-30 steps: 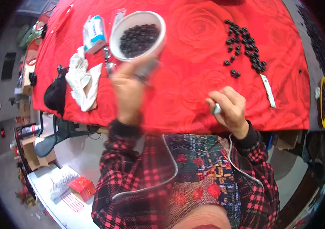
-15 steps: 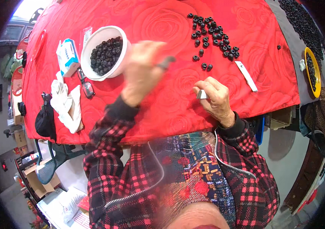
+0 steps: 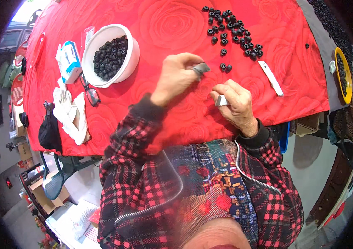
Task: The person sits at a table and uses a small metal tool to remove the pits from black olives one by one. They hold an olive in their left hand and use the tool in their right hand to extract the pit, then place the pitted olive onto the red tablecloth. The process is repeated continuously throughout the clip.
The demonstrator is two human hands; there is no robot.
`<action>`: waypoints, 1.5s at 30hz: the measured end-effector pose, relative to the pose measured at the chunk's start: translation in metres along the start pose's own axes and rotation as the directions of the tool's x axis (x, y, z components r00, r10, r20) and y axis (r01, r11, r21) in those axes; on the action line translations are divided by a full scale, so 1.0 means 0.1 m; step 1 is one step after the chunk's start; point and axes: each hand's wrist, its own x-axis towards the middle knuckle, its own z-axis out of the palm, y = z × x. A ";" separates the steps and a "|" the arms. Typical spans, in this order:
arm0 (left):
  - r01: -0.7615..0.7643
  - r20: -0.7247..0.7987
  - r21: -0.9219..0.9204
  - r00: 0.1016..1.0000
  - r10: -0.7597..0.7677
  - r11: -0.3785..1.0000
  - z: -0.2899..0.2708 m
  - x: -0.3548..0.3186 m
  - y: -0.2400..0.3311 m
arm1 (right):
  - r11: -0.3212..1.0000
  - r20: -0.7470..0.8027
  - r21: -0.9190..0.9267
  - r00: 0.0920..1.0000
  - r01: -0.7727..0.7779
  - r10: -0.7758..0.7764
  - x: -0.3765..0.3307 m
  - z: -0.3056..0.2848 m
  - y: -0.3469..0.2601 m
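Grey piece point(image 3: 202, 67): a small dark grey thing pinched at the tips of the left hand point(image 3: 176, 76), above the red cloth point(image 3: 172, 25) – its kind is too blurred to make out.
Hidden: most of the grey piece sits behind the left fingers; only its right end shows.
Direction: that free end points right, toward the right hand point(image 3: 236, 106); long axis runs roughly left to right, as far as can be told.
Place against the grip: it sticks out to the right of the pressed-together fingertips, near the black rings.
White piece point(image 3: 221, 100): a small pale block pinched in the right hand – only its left face shows, the rest is covered by the thumb and fingers.
Black rings point(image 3: 232, 31): a loose heap on the far side of the cloth, two strays just beyond the grey piece.
White bowl point(image 3: 110, 54): far left, filled with more black rings.
White strip point(image 3: 270, 77): flat on the cloth, right of the hands.
Glasses point(image 3: 88, 91): near the bowl, partly on a white rag point(image 3: 70, 116).
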 end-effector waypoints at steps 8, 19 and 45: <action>0.266 0.265 -0.814 0.961 -0.077 0.515 -0.06 -0.73 -0.28 | 0.982 0.002 0.189 1.000 0.008 -0.009 0.15 0.09 -0.27; 0.295 0.366 -0.696 0.930 -0.031 0.654 -0.13 -1.12 -0.16 | 0.931 0.248 0.359 0.955 0.068 -0.165 0.16 -0.02 -0.41; 0.334 0.358 -0.792 0.932 -0.055 0.511 -0.02 -1.11 0.03 | 0.922 -0.002 0.354 0.986 0.158 -0.168 0.25 -0.01 -0.48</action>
